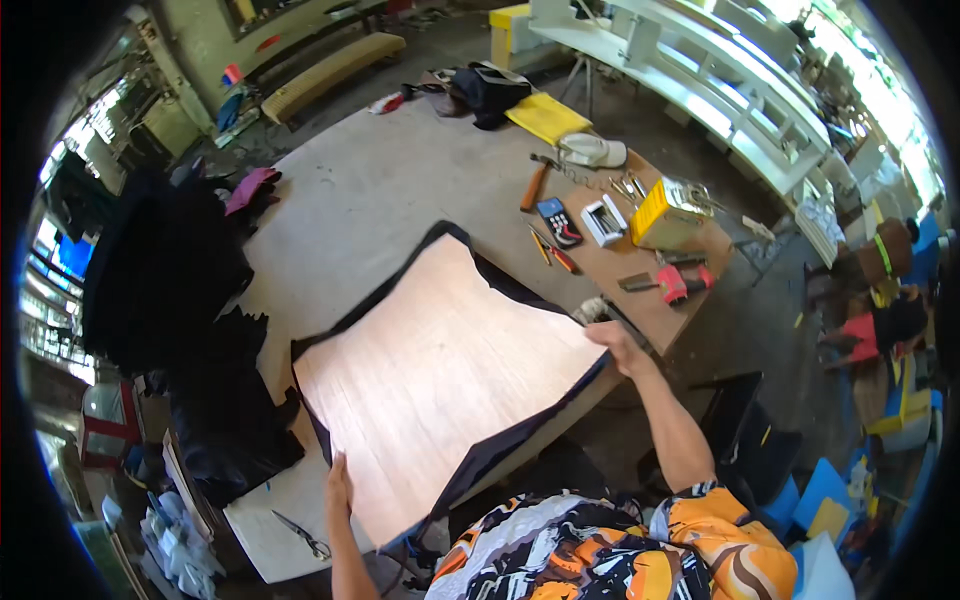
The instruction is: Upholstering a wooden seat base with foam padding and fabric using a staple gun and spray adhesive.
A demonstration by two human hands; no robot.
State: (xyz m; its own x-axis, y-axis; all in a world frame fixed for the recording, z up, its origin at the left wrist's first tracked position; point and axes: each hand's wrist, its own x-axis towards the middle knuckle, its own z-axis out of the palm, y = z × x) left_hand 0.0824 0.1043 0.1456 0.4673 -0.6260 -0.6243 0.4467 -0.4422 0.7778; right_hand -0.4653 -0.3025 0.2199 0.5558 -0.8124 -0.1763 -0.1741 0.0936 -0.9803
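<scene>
A light plywood panel (440, 380) lies on a big worktable (390, 180), with dark fabric (520, 290) sticking out from under its edges. My left hand (338, 488) lies flat on the panel's near left corner, fingers together. My right hand (618, 345) grips the panel's right corner, where the dark fabric folds around the edge. A staple gun (596, 309) sits just beyond that hand.
Tools lie on the table's right part: a hammer (538, 180), a yellow box (665, 213), a red tool (675, 283), pencils (550, 250). Scissors (300, 535) lie at the near left. Piles of black fabric (170, 290) stand left. White shelving (720, 90) is behind.
</scene>
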